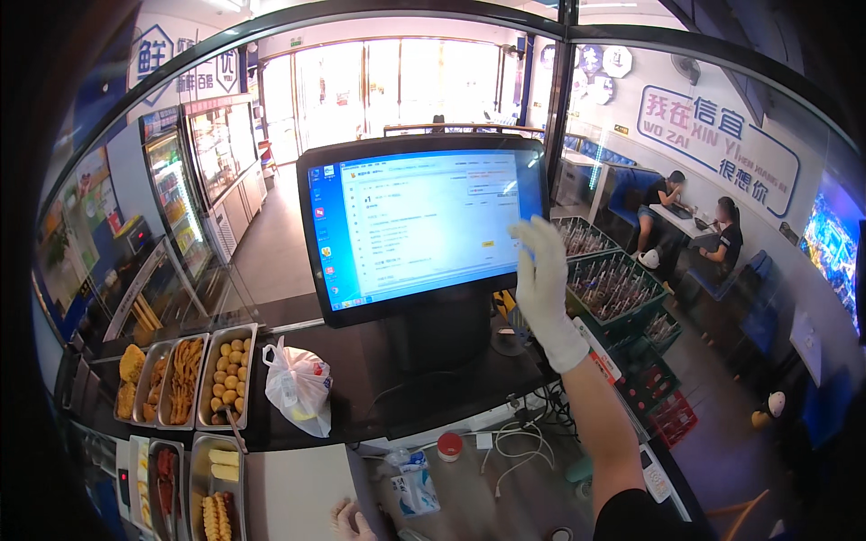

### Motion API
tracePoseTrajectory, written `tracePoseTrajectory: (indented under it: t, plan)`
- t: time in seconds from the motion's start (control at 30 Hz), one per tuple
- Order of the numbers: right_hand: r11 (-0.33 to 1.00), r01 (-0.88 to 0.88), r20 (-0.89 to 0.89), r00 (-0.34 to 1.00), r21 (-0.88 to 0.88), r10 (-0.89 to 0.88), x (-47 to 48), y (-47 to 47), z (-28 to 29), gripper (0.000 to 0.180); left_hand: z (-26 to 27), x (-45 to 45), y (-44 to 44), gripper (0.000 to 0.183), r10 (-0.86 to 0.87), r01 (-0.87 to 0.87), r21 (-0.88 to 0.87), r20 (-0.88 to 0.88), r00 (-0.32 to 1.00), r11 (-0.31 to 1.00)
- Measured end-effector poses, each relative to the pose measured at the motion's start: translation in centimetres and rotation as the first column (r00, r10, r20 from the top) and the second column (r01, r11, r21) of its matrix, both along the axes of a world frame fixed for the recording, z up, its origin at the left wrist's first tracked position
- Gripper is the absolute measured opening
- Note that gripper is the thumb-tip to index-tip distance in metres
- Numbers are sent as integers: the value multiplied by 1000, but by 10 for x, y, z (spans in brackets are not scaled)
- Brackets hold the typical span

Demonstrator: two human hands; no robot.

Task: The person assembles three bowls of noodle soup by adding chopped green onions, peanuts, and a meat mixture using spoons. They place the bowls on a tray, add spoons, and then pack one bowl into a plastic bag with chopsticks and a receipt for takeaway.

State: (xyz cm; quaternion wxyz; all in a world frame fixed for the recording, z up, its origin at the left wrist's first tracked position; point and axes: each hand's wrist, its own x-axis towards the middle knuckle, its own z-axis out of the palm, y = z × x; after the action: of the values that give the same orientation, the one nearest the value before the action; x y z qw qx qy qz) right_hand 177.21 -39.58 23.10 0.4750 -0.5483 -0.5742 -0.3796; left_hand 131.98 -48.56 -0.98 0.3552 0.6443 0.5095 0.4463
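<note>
My right hand (539, 284), in a thin white glove, is raised at the right side of a touchscreen monitor (433, 226). Its fingers are extended and hold nothing; whether they touch the glass I cannot tell. Lit up on the display is a window of text, with icons down its left side. Low in the picture, my gloved left hand (352, 521) is partly cut off by the frame, its fingers loosely bent by the edge of a pale board (298, 483). Left of the monitor stands a tied white plastic bag (298, 392).
Metal trays hold brown eggs (230, 372), fried food (181, 379) and sausages (167, 483). Cables (524, 450), a red-lidded jar (449, 446) and a blue-white packet (415, 492) lie below the monitor. Green crates (616, 291) stand right. Beyond the glass, two people (727, 230) sit at a table.
</note>
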Motion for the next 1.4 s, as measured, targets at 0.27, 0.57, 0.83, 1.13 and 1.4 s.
tracePoseTrajectory:
  t: [0.27,0.57,0.83,1.13,1.4]
  plan:
    - [987,34,-2,999,-159,-35,-12,2,-25,45,7,0,1,26,-2,5,37,-79,997,999]
    - [971,-219,-322,916,96,238,-67,-38,-32,36,-1,-2,-2,28,66,-67,-28,-23,998,997]
    - [120,-766,-775,-615,631,146,-224,-165,-102,68,74,50,-2,52,-327,652,-133,780,534,747]
    - [-180,151,93,-951,972,-295,-289,-223,-169,70,131,85,-62,48,-525,834,-39,761,382,550]
    - [-218,-30,-88,-962,976,-258,-270,-237,-112,97,166,77,-79,78,-478,788,-154,720,503,597]
